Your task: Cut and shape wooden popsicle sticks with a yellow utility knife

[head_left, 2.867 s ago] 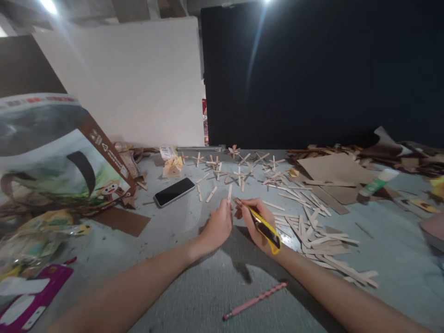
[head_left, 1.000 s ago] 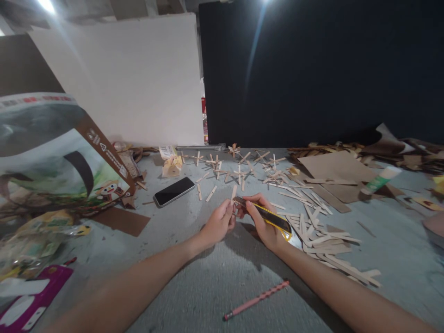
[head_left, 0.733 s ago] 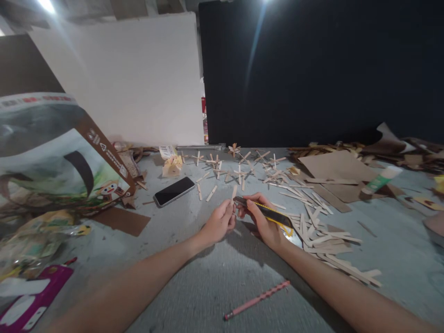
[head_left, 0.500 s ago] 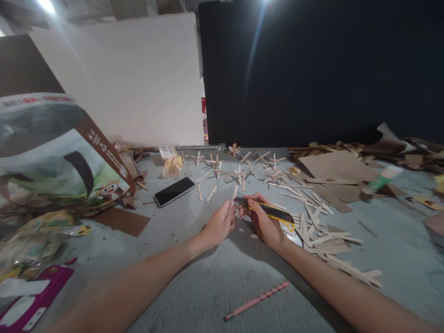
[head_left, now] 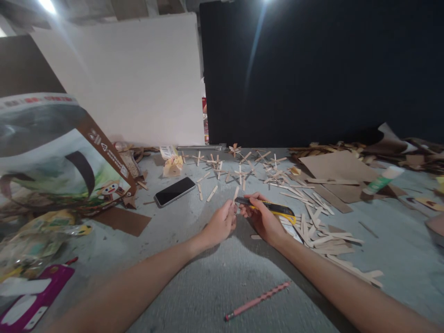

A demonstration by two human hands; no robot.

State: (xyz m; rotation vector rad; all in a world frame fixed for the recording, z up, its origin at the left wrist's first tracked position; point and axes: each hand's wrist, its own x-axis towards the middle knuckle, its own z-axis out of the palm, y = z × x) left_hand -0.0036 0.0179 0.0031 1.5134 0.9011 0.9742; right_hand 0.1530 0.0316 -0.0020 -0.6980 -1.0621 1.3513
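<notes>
Closed around a short wooden craft stick [head_left: 236, 193], my left hand [head_left: 221, 224] is over the middle of the grey table, with the stick's tip pointing up past the fingers. My right hand [head_left: 265, 219] grips a black and yellow utility knife [head_left: 274, 208]. The front end of the knife is against or very close to the stick; whether its blade touches the wood I cannot tell. A small piece of craft stick [head_left: 255, 237] lies on the table below my right hand. Loose craft sticks [head_left: 322, 238] are heaped beside my right forearm.
Several crossed-stick pieces [head_left: 240, 172] stand at the back. A phone [head_left: 175, 191] lies left of them. Nearer me is a pink pencil [head_left: 256, 301]. Cardboard [head_left: 336, 171] and a glue stick [head_left: 384, 179] are at right; a large printed bag [head_left: 45, 157] and a purple case [head_left: 40, 296] at left.
Both hands stay almost in place, still holding the stick and the knife. The knife's rear end has shifted very slightly right. More of the small stick piece below my right hand shows.
</notes>
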